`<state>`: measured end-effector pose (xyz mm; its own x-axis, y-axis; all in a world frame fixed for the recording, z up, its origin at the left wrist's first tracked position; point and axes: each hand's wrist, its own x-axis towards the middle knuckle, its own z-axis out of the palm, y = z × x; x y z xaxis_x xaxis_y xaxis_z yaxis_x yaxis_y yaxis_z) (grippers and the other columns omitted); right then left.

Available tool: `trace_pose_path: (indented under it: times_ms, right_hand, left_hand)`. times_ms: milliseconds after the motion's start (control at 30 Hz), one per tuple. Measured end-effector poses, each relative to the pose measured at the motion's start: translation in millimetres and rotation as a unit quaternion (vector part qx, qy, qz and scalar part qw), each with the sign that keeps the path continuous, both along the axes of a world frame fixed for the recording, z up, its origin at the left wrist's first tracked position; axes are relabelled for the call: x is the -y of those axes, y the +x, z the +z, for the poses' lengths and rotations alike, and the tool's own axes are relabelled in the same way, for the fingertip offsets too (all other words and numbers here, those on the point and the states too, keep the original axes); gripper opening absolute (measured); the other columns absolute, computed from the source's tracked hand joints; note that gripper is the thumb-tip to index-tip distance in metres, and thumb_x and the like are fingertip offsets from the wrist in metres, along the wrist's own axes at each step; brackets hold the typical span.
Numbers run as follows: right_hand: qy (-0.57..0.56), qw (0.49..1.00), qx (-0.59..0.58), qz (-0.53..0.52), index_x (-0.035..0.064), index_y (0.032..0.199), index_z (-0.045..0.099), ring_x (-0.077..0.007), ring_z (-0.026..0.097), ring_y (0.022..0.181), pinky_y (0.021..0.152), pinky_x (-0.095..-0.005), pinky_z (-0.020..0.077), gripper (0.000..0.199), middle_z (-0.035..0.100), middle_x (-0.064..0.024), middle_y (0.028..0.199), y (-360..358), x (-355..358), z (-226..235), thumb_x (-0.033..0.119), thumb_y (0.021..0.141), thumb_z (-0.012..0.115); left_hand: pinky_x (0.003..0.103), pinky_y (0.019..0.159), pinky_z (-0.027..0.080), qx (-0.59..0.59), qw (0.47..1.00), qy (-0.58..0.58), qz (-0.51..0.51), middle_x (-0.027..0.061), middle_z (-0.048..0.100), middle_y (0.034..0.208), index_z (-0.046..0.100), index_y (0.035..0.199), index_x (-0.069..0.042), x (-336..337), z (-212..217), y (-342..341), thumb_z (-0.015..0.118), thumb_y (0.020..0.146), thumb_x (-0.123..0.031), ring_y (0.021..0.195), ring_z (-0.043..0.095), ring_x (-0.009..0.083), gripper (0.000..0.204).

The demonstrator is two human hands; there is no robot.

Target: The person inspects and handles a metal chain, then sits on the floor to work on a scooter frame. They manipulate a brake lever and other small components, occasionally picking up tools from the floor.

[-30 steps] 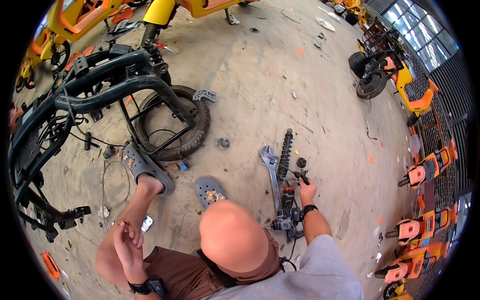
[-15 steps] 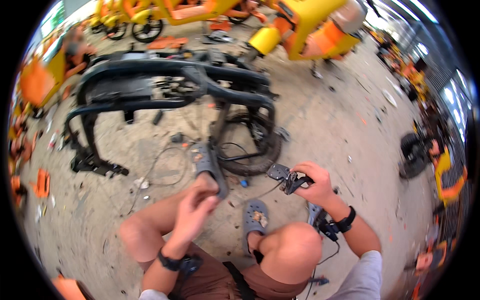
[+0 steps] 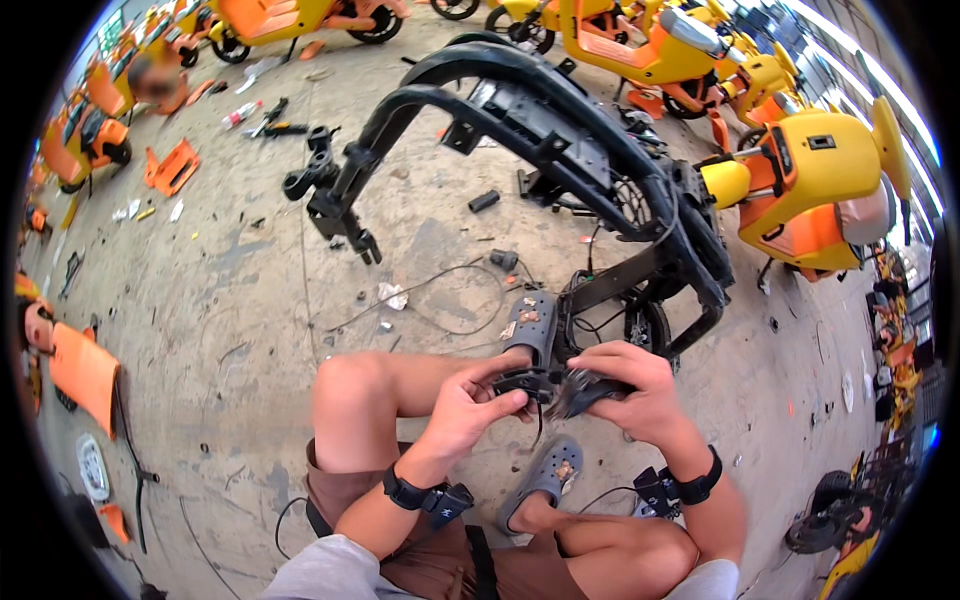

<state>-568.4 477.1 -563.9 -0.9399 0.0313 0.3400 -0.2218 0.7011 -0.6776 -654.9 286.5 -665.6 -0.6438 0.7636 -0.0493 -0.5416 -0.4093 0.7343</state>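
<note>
Near, between the bent knees, the left hand [image 3: 455, 412] has its fingers closed on a black part [image 3: 523, 383], and the right hand [image 3: 640, 388] grips a dark, motion-blurred object [image 3: 582, 393] just beside it; contact between the two pieces cannot be told. Beyond, a grey clog [image 3: 532, 325] and a thin looped cable [image 3: 480, 264] rest on the floor [image 3: 250, 300], before a black vehicle frame [image 3: 545, 150] that carries a flat dark panel [image 3: 520, 115] between its tubes and obstructs the middle ground. Farther off, an orange panel [image 3: 172, 167] lies left and a yellow scooter [image 3: 815, 180] stands right.
</note>
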Motion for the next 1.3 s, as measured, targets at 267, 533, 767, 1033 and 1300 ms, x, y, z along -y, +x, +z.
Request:
trace_pose_path:
  times_ms: [267, 533, 767, 1033, 1300]
  right_hand:
    - [-0.241, 0.951, 0.132, -0.143, -0.0063, 0.091, 0.063, -0.0072, 0.051, 0.066, 0.057, -0.0236, 0.0409, 0.021, 0.057, -0.0017, 0.076, 18, 17, -13, 0.007, 0.078, 0.073]
    - [-0.211, 0.965, 0.129, -0.087, -0.0024, 0.099, 0.065, -0.0095, 0.055, 0.073, 0.066, -0.0237, 0.0451, 0.025, 0.062, -0.0047, 0.082, 33, 15, -23, 0.013, 0.081, 0.073]
    - [-0.247, 0.953, 0.134, -0.110, -0.0017, 0.102, 0.066, -0.0115, 0.054, 0.076, 0.067, -0.0243, 0.0433, 0.022, 0.059, -0.0058, 0.087, 27, 19, -17, 0.011, 0.084, 0.068]
    - [-0.121, 0.984, 0.124, -0.051, -0.0030, 0.102, 0.066, -0.0097, 0.052, 0.074, 0.064, -0.0221, 0.0404, 0.022, 0.059, -0.0056, 0.090, 22, 16, -19, 0.012, 0.086, 0.066]
    - [-0.055, 0.996, 0.061, -0.030, 0.0012, 0.100, 0.068, -0.0116, 0.057, 0.070, 0.054, -0.0242, 0.0437, 0.023, 0.062, -0.0072, 0.088, 21, 24, -16, 0.007, 0.079, 0.072]
  left_hand:
    - [0.030, 0.087, 0.051, -0.129, 0.988, 0.020, 0.083, 0.0126, 0.064, 0.108, 0.059, 0.114, 0.004, 19, 0, -3, 0.071, 0.079, 0.006, 0.099, 0.062, 0.0191, 0.037]
    - [0.033, 0.094, 0.046, -0.266, 0.955, -0.033, 0.125, 0.0118, 0.066, 0.106, 0.064, 0.105, 0.002, 10, 1, 2, 0.073, 0.071, 0.010, 0.104, 0.061, 0.0193, 0.036]
    - [0.032, 0.093, 0.048, -0.260, 0.955, -0.055, 0.130, 0.0121, 0.068, 0.104, 0.065, 0.102, 0.002, 10, 0, 2, 0.075, 0.070, 0.009, 0.102, 0.063, 0.0197, 0.034]
    - [0.032, 0.087, 0.053, -0.241, 0.961, -0.102, 0.088, 0.0141, 0.067, 0.101, 0.063, 0.100, 0.005, 18, 6, 3, 0.076, 0.068, 0.012, 0.098, 0.065, 0.0213, 0.035]
    - [0.030, 0.085, 0.051, -0.304, 0.945, -0.057, 0.110, 0.0096, 0.070, 0.100, 0.067, 0.101, 0.000, 14, -1, -2, 0.075, 0.069, 0.007, 0.097, 0.064, 0.0171, 0.034]
